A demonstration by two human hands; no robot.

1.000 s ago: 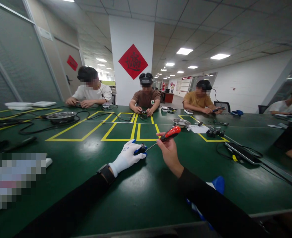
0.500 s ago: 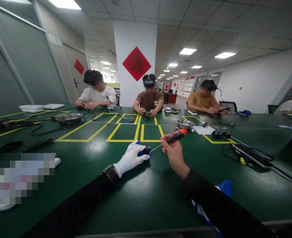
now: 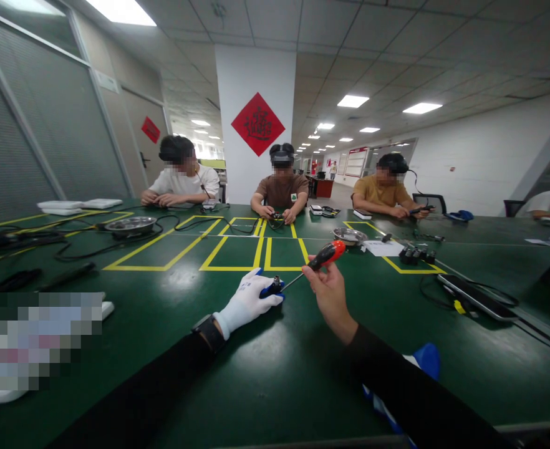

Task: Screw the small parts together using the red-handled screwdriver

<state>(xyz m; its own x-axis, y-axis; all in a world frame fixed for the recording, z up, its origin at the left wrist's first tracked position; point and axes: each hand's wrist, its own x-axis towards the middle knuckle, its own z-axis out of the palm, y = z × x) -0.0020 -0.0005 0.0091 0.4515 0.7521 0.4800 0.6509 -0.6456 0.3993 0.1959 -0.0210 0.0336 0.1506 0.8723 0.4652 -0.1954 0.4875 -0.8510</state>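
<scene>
My left hand, in a white glove with blue fingertips, is closed around a small black part with a metal piece standing up on top. What kind of part it is I cannot tell. Bare, my right hand grips a screwdriver by its red and black handle. The thin shaft slants down to the left, and its tip meets the right side of the black part or lies very close to it. Both hands are just above the green table.
A loose blue and white glove lies by my right forearm. A phone-like device with cables is at right, near several black parts. Metal bowls stand farther back. Three people sit across the table. Cables lie at left.
The screwdriver's handle has turned slightly in my right hand and sits a little lower and farther left. My left hand keeps its hold on the black part. The view has tilted slightly.
</scene>
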